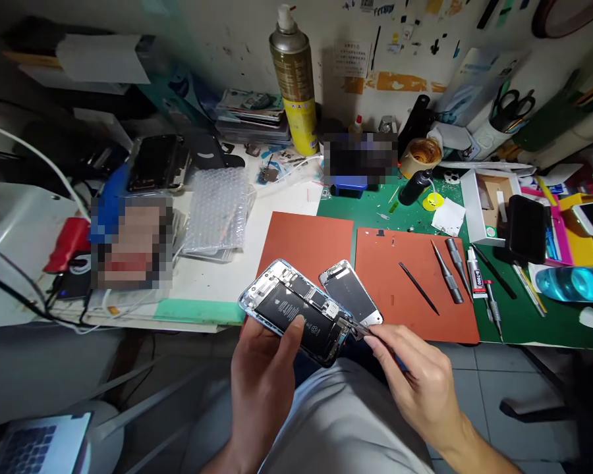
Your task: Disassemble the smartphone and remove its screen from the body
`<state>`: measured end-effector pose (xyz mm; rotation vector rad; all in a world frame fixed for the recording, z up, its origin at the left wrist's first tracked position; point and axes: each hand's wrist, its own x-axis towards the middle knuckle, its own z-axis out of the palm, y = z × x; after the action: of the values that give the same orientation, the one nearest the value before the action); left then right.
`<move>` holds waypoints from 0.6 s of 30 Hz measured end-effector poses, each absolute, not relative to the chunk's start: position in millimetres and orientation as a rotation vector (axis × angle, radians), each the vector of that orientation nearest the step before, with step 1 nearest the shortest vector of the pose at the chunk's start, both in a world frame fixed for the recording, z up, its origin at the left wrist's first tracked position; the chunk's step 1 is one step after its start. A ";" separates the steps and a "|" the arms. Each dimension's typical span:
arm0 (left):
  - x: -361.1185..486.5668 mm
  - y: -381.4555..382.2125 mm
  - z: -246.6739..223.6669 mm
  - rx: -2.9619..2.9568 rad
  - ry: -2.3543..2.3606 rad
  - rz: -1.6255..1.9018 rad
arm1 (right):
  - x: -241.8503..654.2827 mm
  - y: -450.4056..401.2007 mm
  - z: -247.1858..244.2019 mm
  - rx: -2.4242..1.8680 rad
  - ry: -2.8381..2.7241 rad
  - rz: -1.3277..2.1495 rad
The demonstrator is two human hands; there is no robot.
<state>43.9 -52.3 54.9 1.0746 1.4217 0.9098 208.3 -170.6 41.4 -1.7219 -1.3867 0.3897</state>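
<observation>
An opened smartphone [291, 309], its black battery and circuit board exposed, is tilted over the front edge of the bench. My left hand [267, 368] is closed on its left side, with the thumb lying across the battery. Between the fingers of my right hand [415, 375] are metal tweezers [358, 327], whose tips reach the phone's lower right end. What the tips touch there is too small to make out. Just behind the phone, a detached screen panel [352, 293] lies with its metal back up, across the gap between two brown mats.
On the right brown mat [400, 263] lie a black spudger [419, 288] and screwdrivers [447, 270]. A glue tube [475, 271] sits beside them. Bubble wrap [216, 207] is at left; a spray can [294, 85] and a black bottle [415, 186] stand behind.
</observation>
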 end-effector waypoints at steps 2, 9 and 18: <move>42.9 -54.1 54.5 1.015 1.376 0.860 | 206.9 -166.4 42.0 -1.722 -1.360 0.348; 41.9 -59.2 48.5 0.896 1.411 0.886 | 197.0 -166.6 41.5 -1.777 -1.311 0.296; 41.9 -60.8 51.4 0.968 1.460 0.879 | 190.2 -168.4 40.1 -1.825 -1.248 0.299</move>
<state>41.9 -60.8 51.4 0.9681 1.4597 0.8789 190.2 -168.4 40.1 -1.8254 -1.2484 0.2986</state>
